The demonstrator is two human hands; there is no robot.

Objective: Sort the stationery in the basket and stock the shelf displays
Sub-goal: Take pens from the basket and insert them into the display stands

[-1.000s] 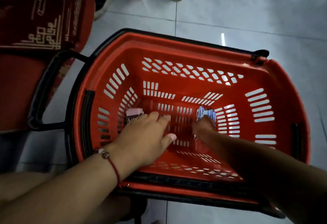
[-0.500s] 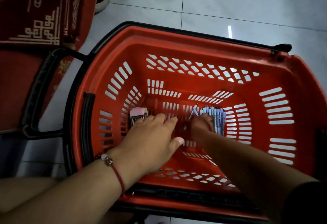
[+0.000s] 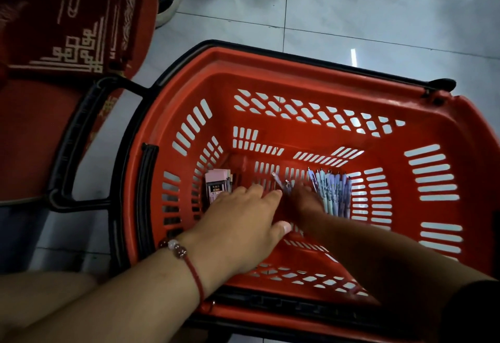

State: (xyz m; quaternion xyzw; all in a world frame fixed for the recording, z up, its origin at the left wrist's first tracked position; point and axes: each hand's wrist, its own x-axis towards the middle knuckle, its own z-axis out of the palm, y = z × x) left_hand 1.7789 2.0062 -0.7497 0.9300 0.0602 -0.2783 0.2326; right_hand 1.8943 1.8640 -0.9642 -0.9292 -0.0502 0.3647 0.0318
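Deep inside red basket point(image 3: 311, 71) — left hand point(image 3: 243, 223) flat, fingers straight, beside pink packs point(image 3: 217, 185) at left wall. Right hand point(image 3: 305, 202) pinching loose pen point(image 3: 280, 181); pen bundle point(image 3: 332, 191) just right of it.

shop (red shopping basket point(image 3: 446, 115))

The room is dim, with overhead lamps throwing small white glints on the glossy floor tiles point(image 3: 351, 17) toward one o'clock. The red basket point(image 3: 311, 77) glows brightest along its far wall, while the right hand point(image 3: 305, 202) and its forearm sit in deep shadow. The wide lens bows straight lines at the edges, and everything looks slightly soft.
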